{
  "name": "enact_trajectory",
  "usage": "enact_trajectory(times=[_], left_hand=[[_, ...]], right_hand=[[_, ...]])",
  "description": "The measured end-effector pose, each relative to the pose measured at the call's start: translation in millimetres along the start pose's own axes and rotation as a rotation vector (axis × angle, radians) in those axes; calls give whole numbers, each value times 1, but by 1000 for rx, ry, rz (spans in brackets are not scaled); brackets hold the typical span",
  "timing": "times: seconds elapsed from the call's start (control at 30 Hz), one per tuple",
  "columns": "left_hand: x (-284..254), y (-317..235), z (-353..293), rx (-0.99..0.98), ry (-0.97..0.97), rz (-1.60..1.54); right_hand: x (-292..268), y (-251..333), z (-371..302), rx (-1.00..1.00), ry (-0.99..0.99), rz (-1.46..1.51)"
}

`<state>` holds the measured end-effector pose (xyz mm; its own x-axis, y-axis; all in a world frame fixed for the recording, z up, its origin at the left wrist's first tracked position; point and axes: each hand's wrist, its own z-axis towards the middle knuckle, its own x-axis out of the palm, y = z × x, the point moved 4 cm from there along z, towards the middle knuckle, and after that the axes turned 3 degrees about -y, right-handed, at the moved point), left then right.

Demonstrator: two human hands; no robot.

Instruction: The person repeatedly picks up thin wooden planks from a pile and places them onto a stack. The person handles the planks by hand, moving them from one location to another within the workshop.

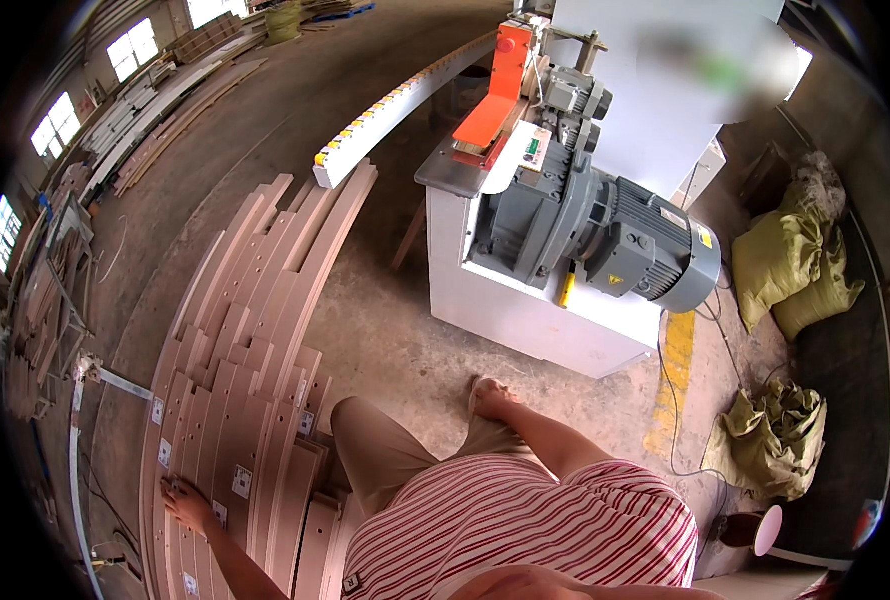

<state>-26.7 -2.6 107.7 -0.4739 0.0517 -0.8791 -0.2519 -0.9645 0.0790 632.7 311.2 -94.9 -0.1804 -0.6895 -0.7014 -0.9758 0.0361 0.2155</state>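
My left hand (pixel 187 506) lies on a long stack of brownish-pink boards (pixel 227 400) at my left, its fingers apart and nothing held in them. The boards have small holes and lie in uneven, stepped layers. Several carry white labels, one label (pixel 242 481) lying a little to the right of my hand. My right hand (pixel 490 396) rests at my right knee, beside the khaki trousers (pixel 380 440). Its fingers are small in view and seem laid loosely over the knee, with no object visible in them.
A white-based machine (pixel 540 320) with a large grey motor (pixel 650 245) and an orange guard (pixel 495 105) stands ahead. A white conveyor rail (pixel 395 105) runs beyond the boards. Yellowish sacks (pixel 790 260) and cables lie right; a metal frame (pixel 77 450) stands left.
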Motion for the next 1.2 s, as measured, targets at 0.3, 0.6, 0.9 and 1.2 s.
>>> enact_trajectory(times=[0.3,0.6,0.9,1.2], left_hand=[[-4,-1,-1,-14,23,-3],[0,-1,1,-15,27,-4],[-9,-8,-2,-6,52,8],[-6,-7,-3,-5,9,28]], right_hand=[[13,-5,17,3,-22,25],[-57,9,84,-458,-593,373],[-334,92,38,-612,-220,1932],[-330,124,-1,-420,-183,1728]])
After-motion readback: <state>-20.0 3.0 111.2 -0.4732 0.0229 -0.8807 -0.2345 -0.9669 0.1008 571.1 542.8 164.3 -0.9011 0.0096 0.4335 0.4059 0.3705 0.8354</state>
